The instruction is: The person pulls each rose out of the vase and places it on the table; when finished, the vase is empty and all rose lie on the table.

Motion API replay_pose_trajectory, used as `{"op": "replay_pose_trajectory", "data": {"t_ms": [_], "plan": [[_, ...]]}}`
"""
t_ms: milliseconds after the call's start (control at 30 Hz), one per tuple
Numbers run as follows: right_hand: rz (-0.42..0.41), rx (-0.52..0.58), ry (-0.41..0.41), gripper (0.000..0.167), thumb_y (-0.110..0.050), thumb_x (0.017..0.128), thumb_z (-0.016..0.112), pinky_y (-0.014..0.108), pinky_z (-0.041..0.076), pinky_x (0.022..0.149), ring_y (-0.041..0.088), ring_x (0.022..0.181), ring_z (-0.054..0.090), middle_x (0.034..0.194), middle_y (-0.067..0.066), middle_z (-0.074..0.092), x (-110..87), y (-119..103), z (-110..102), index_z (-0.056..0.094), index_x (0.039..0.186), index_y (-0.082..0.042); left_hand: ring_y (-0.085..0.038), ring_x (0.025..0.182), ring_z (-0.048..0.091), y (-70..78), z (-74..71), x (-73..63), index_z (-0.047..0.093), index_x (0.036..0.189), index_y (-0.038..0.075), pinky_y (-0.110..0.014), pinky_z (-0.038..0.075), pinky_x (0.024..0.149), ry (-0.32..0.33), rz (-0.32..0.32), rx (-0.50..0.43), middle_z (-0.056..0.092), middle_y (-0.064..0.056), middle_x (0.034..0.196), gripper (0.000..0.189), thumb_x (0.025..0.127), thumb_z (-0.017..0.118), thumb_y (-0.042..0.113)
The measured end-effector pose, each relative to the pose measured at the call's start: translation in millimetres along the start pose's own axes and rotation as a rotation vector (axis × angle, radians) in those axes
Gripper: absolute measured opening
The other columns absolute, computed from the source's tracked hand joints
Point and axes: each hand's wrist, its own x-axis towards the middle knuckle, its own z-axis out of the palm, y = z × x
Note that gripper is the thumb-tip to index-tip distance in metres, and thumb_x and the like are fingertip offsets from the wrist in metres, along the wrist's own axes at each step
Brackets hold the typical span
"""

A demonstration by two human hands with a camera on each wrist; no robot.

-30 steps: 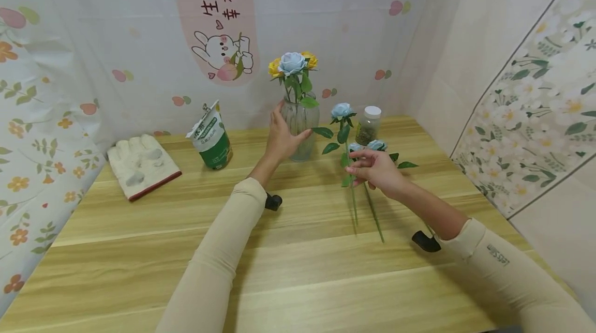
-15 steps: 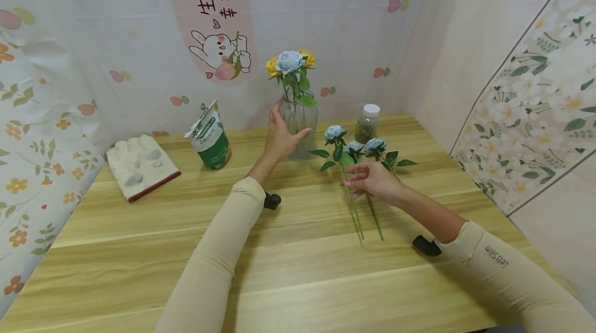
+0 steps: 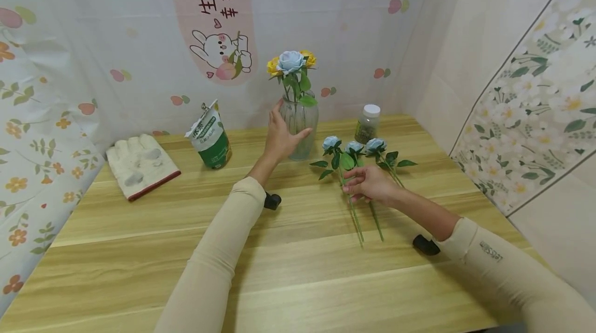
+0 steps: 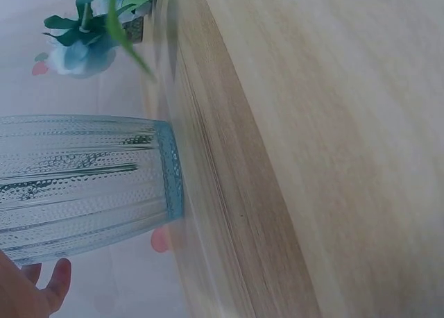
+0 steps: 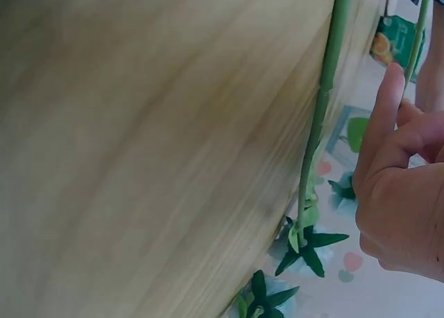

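Observation:
A ribbed clear glass vase [image 3: 300,126] stands at the back, holding a light blue rose [image 3: 291,62] and yellow roses [image 3: 273,66]. My left hand [image 3: 281,136] holds its left side, thumb across the front; in the left wrist view, fingers [image 4: 61,280] show beside the glass [image 4: 83,182]. My right hand [image 3: 372,184] pinches the green stem of an artificial blue rose [image 3: 331,142] between thumb and fingers, low over the table. Two more blue roses [image 3: 375,146] lie beside and partly behind that hand; in the right wrist view a stem [image 5: 322,103] runs past it.
Behind the roses is a white-capped jar [image 3: 368,123]. A green and white pouch with a clip [image 3: 214,141] stands left of the vase, and a cream work glove [image 3: 142,165] lies farther left. Patterned cloth walls [image 3: 344,54] border the wooden table [image 3: 298,271].
My right hand has lowered the blue rose toward the table, its bloom dropping and shifting slightly left to beside the other roses. My left hand has stayed at the vase.

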Motion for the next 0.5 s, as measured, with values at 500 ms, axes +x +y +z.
{"op": "replay_pose_trajectory", "data": {"t_ms": [500], "plan": [[0.015,0.007,0.038,0.05,-0.001,0.094,0.066,0.02,0.046,0.045,0.016,0.067,0.07,0.109,0.017,0.07,10.8,2.7,3.7,0.045,0.139,0.007,-0.034,0.141,0.033,-0.7,0.9,1.4,0.008,0.155,0.016,-0.048,0.035,0.11,0.006,0.003,0.004,0.027,-0.016,0.153,0.107,0.081,0.079,0.048]]}}
